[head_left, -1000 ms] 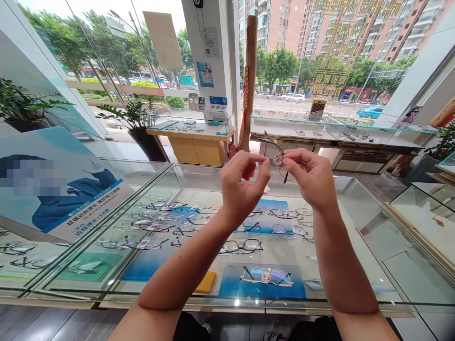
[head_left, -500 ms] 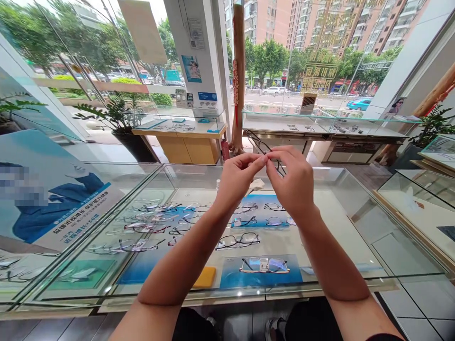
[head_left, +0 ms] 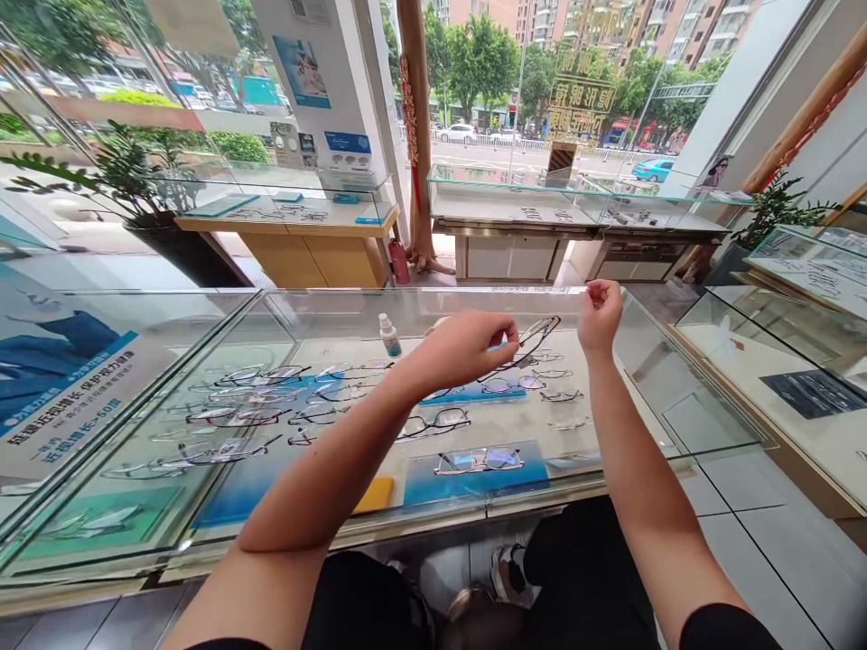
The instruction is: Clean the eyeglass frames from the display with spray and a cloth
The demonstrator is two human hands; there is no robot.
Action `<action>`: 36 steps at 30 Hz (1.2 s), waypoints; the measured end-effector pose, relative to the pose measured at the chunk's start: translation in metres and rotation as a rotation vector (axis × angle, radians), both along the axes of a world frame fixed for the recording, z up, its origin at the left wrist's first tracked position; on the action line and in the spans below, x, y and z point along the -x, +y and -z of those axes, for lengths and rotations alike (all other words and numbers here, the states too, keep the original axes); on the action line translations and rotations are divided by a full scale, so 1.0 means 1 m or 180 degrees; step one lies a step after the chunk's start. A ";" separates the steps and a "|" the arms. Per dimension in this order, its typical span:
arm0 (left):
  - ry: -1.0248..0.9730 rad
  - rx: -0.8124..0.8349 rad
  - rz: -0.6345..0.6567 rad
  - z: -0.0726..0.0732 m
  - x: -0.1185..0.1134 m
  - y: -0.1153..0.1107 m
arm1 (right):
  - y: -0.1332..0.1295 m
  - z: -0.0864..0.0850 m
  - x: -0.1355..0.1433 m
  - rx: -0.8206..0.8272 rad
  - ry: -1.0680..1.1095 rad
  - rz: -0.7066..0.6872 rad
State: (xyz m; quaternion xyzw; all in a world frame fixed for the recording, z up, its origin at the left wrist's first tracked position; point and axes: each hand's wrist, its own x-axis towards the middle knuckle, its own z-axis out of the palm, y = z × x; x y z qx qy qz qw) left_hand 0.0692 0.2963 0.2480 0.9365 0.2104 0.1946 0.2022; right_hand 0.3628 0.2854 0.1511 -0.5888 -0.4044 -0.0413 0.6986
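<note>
My left hand (head_left: 478, 345) is closed on a pair of dark-rimmed eyeglasses (head_left: 540, 334), held above the glass display counter (head_left: 318, 302). Part of the frame is hidden behind its fingers. To the right and apart from the glasses, my right hand (head_left: 601, 316) is raised with its fingers curled together. Whatever it may hold is too small or hidden to make out. Below the hands, under the glass, lie several eyeglasses, among them a black-rimmed pair (head_left: 437, 422) and a thin-framed pair (head_left: 480, 461) on a blue mat. A white bottle (head_left: 388, 336) stands left of my left hand.
A yellow case or pad (head_left: 375, 496) lies near the counter's front edge. A poster board (head_left: 74, 352) leans at the left. Another display case (head_left: 786, 361) stands at the right. Farther back are a wooden post (head_left: 416, 135), a fire extinguisher (head_left: 398, 262) and a potted plant (head_left: 145, 181).
My hands, together at the eyeglasses before, have come apart. The right has moved to the right and let go of the eyeglasses; the left keeps them. The view has tilted down and shifted right.
</note>
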 end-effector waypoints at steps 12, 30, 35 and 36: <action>0.1829 -0.0481 0.0188 0.063 -0.051 -0.024 | 0.022 0.064 -0.038 0.1019 -0.0123 0.0042; 0.1841 -0.0835 0.0278 0.076 -0.057 -0.039 | 0.022 0.062 -0.033 0.1117 -0.0093 -0.0038; 0.1978 -0.0798 0.0267 0.092 -0.061 -0.038 | 0.021 0.062 -0.032 0.1153 -0.0064 -0.0031; 0.1997 -0.0779 0.0248 0.092 -0.062 -0.037 | 0.021 0.062 -0.032 0.1169 -0.0043 -0.0048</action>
